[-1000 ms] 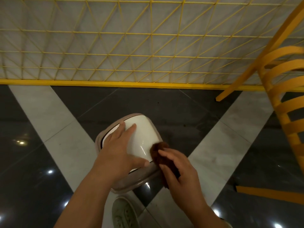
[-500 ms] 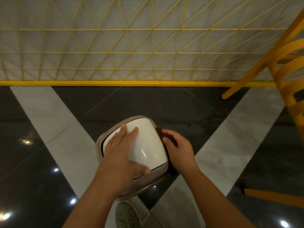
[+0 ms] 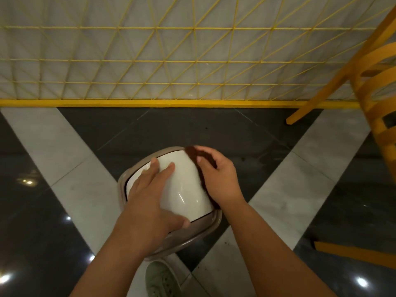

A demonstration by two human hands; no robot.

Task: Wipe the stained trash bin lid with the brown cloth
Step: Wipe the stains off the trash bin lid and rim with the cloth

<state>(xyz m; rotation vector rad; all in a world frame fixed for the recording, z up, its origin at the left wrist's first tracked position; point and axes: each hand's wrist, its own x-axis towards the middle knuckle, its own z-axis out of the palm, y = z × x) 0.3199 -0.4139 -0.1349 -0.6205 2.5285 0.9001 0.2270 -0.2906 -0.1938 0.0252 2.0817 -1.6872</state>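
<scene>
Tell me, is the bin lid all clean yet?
Not yet. The white lid top looks shiny with no stains showing. The right hand presses the brown cloth along its right edge while the left hand steadies it. The covered left part looks unwiped.

Two bare forearms are seen, no sleeves, no watch, no rings or bands anywhere on them. The left hand (image 3: 150, 196) is uncovered, and short, plain nails are shown on its fingers (image 3: 169, 168). The right hand (image 3: 222, 181) is equally bare, one pale trimmed nail caught in the light. Just below the left forearm, a pale, off-white lace-up shoe (image 3: 160, 279) is glimpsed, its toe rounded and its laces faintly made out.
</scene>
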